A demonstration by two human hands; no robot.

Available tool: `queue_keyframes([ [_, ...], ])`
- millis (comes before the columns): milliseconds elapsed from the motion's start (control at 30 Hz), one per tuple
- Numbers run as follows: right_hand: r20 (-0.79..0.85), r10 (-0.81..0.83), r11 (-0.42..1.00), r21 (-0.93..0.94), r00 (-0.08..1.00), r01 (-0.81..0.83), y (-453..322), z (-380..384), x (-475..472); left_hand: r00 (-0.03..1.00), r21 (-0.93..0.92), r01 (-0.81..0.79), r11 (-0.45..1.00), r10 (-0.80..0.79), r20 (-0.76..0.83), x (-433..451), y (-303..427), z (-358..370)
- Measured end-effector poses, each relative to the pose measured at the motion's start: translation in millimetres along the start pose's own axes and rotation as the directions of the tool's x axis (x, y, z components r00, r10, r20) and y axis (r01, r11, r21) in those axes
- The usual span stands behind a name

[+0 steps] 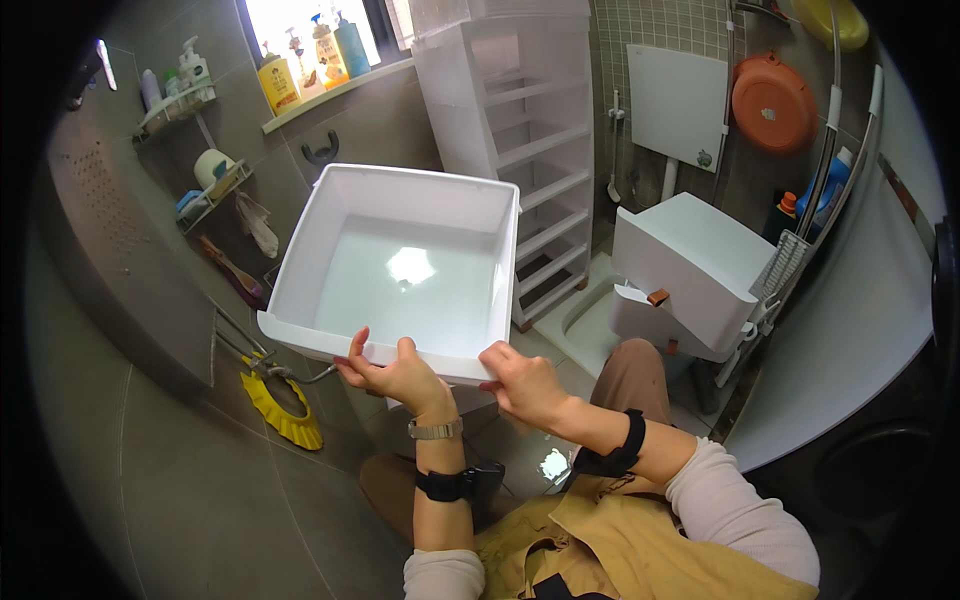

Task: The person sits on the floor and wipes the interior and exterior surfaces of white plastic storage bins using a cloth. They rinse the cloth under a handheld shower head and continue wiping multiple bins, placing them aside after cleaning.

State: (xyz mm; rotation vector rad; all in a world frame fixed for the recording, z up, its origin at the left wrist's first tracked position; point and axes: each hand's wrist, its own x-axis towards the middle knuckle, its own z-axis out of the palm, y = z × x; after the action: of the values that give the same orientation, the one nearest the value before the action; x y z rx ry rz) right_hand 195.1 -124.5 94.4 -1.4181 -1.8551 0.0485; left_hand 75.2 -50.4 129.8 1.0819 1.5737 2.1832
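Observation:
Both hands hold a white plastic drawer (409, 277) by its near rim, tilted so I look into it. Light glares off its smooth bottom, and I see no objects inside. My left hand (401, 379) grips the middle of the front edge, fingers hooked around the rim. At the near right corner, my right hand (529, 382) has its thumb over the edge and fingers underneath. Behind the drawer stands a tall white drawer-cabinet frame (544, 157) with open slots. Part of another white item shows under the drawer, mostly hidden.
Two stacked white drawers (679, 277) with brown pull tabs stand at the right, beside a squat toilet (574, 322). On the left wall are corner shelves (176, 105), a faucet (262, 366) and a yellow shower cap visor (281, 412). Bottles (322, 60) line the windowsill.

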Motion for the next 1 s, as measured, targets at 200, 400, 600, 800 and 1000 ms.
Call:
queue_keyframes([
  [200, -0.133, -0.094, 0.996, -0.011, 0.987, 0.093, 12.5, -55.3, 25.0, 0.907, -0.441, -0.163, 0.883, 0.310, 0.286, -11.8, 7.3, -38.2],
  [400, -0.190, -0.125, 0.984, 0.102, 0.974, 0.146, 1.4, -84.8, 36.0, 0.060, 0.069, 0.821, 0.567, -0.206, 0.977, -65.7, -9.6, -72.1],
  [600, -0.182, -0.052, 0.945, 0.309, 0.982, 0.107, -19.6, -72.5, 28.3, 0.061, -0.094, 0.931, 0.352, 0.105, 0.993, -87.9, -2.7, -33.3],
  [800, -0.163, -0.146, 0.924, 0.329, 0.976, 0.193, -20.8, -98.6, 28.0, 0.278, -0.085, 0.784, 0.615, -0.224, 0.934, -40.8, -32.8, -59.3],
  [1000, 0.028, -0.229, 0.951, 0.221, 0.973, 0.217, -15.1, -147.2, 8.6, 0.546, -0.448, 0.715, 0.537, -0.027, 0.838, 32.0, -60.3, -114.3],
])
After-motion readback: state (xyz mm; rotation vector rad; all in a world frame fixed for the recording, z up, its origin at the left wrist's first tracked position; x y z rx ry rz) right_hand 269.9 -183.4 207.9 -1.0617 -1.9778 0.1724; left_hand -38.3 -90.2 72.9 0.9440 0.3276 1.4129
